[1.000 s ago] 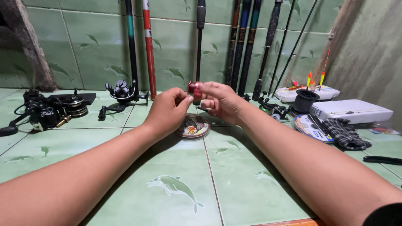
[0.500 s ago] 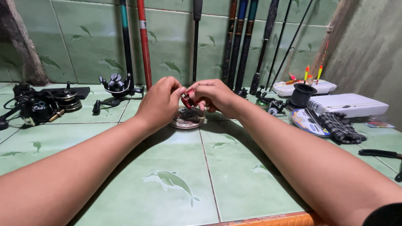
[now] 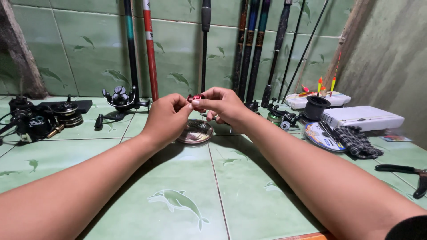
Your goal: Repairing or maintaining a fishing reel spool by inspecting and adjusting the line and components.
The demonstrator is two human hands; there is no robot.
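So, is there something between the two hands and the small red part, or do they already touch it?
Nothing visible stands between them. The left hand and the right hand both pinch the small red part with their fingertips, above the round spool that lies on the green tiled floor.

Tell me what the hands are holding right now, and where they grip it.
Both hands pinch a small red part between fingertips: left hand on its left end, right hand on its right end.
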